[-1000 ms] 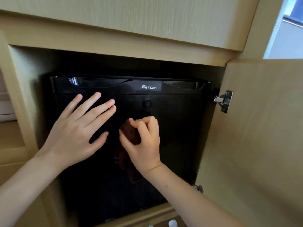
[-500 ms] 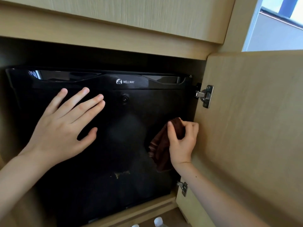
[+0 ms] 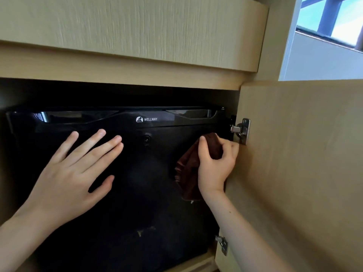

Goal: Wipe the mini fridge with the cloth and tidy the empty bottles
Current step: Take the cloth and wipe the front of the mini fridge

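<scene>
A black mini fridge (image 3: 141, 183) with a WELLWAY logo sits inside a light wooden cabinet, its glossy door closed. My left hand (image 3: 72, 173) lies flat on the left half of the door, fingers spread. My right hand (image 3: 215, 163) grips a dark brown cloth (image 3: 188, 173) and presses it against the door's upper right corner, close to the hinge. The cloth hangs down below my fingers. No bottles are in view.
The open wooden cabinet door (image 3: 304, 173) stands at the right, with metal hinges (image 3: 242, 130) at its top and bottom. A wooden panel (image 3: 127, 30) overhangs the fridge. A window (image 3: 330, 22) is at the upper right.
My right hand has swept the cloth from the middle of the door to its right edge, then up to the top right corner. My left hand has stayed flat on the door.
</scene>
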Available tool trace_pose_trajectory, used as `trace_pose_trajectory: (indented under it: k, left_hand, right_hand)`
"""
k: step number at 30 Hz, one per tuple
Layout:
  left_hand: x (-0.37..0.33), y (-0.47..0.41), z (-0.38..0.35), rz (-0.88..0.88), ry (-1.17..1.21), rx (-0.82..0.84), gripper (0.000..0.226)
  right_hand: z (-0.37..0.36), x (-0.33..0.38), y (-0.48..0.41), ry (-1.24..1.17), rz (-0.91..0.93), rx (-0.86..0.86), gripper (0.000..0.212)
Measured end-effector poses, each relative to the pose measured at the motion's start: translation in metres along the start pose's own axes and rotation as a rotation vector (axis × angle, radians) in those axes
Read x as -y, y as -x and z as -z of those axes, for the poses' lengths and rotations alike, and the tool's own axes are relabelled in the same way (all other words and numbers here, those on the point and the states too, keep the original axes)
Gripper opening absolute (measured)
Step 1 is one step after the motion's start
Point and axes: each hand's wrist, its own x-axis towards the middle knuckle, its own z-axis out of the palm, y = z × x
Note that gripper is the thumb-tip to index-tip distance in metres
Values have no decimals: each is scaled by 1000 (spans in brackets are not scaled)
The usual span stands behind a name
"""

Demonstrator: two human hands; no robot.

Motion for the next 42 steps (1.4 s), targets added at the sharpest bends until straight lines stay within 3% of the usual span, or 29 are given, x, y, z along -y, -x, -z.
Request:
trace_pose_trajectory:
  k: [3,8,15,18,25,31,37,42]
  left_hand:
    - [0,1,-1,-1,5,-4,56]
    - [0,1,-1,3,26,-3,56]
    - [1,1,4,-11,33,9,57]
    - [-1,1,5,-9,19,24,58]
    - [-2,1,7,1,12,38,58]
    - [-2,0,10,-11,7,45,59]
    - [-2,0,10,-15,4,41,58]
    - [-3,1,10,-7,8,39,58]
  right_hand:
    - [13,-22,27,35,-33,-20,14]
    - [40,-49,72,181,-132,92,17]
    - [0,8,6,154,82,118,16]
    - [-6,1,14,161,190,62,19]
    - [12,-28,42,187,175,95,25]
    - [2,6,6,175,205,189,16]
    - [-8,1,17,70,94,17,19]
    - [36,-54,73,257,-94,37,28]
